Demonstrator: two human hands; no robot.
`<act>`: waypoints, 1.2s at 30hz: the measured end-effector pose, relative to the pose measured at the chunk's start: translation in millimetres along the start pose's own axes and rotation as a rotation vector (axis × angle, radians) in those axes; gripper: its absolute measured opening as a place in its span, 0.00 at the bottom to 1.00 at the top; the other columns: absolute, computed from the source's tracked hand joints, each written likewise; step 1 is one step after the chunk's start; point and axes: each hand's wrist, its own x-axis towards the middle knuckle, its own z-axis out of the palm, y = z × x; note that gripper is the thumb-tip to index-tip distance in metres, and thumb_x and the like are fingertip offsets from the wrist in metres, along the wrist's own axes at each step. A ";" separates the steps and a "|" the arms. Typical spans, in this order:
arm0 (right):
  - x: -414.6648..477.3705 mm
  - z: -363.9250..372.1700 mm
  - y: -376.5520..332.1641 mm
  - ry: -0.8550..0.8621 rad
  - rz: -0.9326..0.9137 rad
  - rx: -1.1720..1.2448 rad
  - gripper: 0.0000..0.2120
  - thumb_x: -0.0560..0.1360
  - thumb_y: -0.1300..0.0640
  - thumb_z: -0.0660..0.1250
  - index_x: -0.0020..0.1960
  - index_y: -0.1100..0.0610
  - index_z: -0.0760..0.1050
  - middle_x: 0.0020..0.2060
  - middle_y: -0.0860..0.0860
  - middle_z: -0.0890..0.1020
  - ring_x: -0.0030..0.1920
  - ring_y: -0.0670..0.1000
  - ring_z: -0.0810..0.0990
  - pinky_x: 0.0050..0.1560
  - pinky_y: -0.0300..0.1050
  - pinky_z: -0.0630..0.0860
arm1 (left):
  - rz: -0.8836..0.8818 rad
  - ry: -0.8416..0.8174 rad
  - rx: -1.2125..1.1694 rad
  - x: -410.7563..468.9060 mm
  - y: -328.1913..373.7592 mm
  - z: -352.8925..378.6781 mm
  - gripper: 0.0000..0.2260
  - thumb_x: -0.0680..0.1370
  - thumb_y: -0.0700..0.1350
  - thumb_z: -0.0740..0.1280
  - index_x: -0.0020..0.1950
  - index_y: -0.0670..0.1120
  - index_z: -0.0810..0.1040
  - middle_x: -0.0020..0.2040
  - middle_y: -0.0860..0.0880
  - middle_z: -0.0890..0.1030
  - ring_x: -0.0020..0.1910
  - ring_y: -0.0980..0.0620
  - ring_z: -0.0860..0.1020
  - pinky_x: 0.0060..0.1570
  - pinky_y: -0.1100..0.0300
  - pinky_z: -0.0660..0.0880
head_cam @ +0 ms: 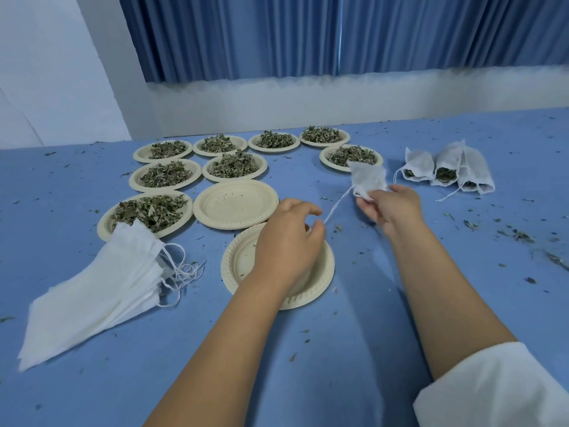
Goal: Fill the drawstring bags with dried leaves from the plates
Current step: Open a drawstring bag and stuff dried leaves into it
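Note:
My right hand [392, 208] grips the gathered mouth of a filled white drawstring bag [368, 177], held up above the table. From the bag a white string [337, 206] runs down to my left hand [289, 238], which pinches its end over an empty cream plate [320, 282]. Three filled bags [448, 167] lie at the right. A stack of flat empty bags [101, 291] lies at the left. Several plates of dried leaves [166, 175] stand further back.
A stack of empty plates [235, 203] sits just beyond my left hand. Leaf crumbs are scattered over the blue tabletop [338, 349]. A white wall and blue curtain [308, 35] close off the far side.

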 end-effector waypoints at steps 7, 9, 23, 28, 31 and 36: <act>24.5 -26.9 -3.6 0.276 -0.091 -0.037 0.19 0.74 0.75 0.59 0.60 0.59 0.66 0.57 0.52 0.67 0.38 0.49 0.75 0.24 0.37 0.76 | 0.014 -0.009 0.011 2.8 -5.8 8.4 0.09 0.79 0.45 0.63 0.57 0.50 0.80 0.58 0.55 0.75 0.46 0.59 0.76 0.49 0.64 0.69; 27.4 -28.2 -1.6 0.273 -0.079 -0.007 0.17 0.74 0.75 0.61 0.59 0.61 0.68 0.50 0.51 0.69 0.40 0.52 0.78 0.25 0.37 0.77 | 0.002 -0.004 0.017 2.2 -8.9 8.2 0.09 0.79 0.45 0.63 0.57 0.50 0.80 0.58 0.54 0.76 0.48 0.58 0.75 0.49 0.64 0.69; 23.3 -22.4 7.4 0.396 -0.264 -0.361 0.10 0.72 0.56 0.69 0.52 0.53 0.73 0.58 0.53 0.66 0.30 0.51 0.74 0.33 0.41 0.72 | -0.013 0.024 0.026 2.9 -14.0 3.7 0.09 0.79 0.45 0.64 0.57 0.49 0.81 0.57 0.53 0.77 0.51 0.57 0.76 0.49 0.64 0.68; 15.3 -18.5 8.0 0.429 -0.408 -0.390 0.09 0.73 0.57 0.68 0.49 0.54 0.68 0.54 0.50 0.64 0.30 0.45 0.71 0.31 0.39 0.67 | -0.027 0.027 0.028 3.1 -15.9 0.2 0.09 0.79 0.44 0.63 0.57 0.49 0.80 0.58 0.53 0.77 0.50 0.57 0.76 0.49 0.63 0.69; 5.4 -9.1 8.5 0.372 -0.519 -0.418 0.07 0.72 0.61 0.66 0.45 0.56 0.69 0.46 0.52 0.74 0.37 0.45 0.73 0.32 0.37 0.64 | -0.058 0.072 0.084 6.1 -21.4 -11.0 0.10 0.79 0.42 0.64 0.59 0.48 0.80 0.59 0.51 0.77 0.52 0.54 0.77 0.50 0.61 0.70; -16.0 13.3 25.1 0.064 -0.519 -0.608 0.07 0.71 0.61 0.68 0.38 0.53 0.70 0.31 0.46 0.73 0.32 0.46 0.72 0.32 0.37 0.66 | -0.264 0.142 0.193 8.9 -42.2 -43.1 0.09 0.76 0.42 0.66 0.55 0.48 0.81 0.54 0.50 0.80 0.51 0.48 0.78 0.46 0.57 0.72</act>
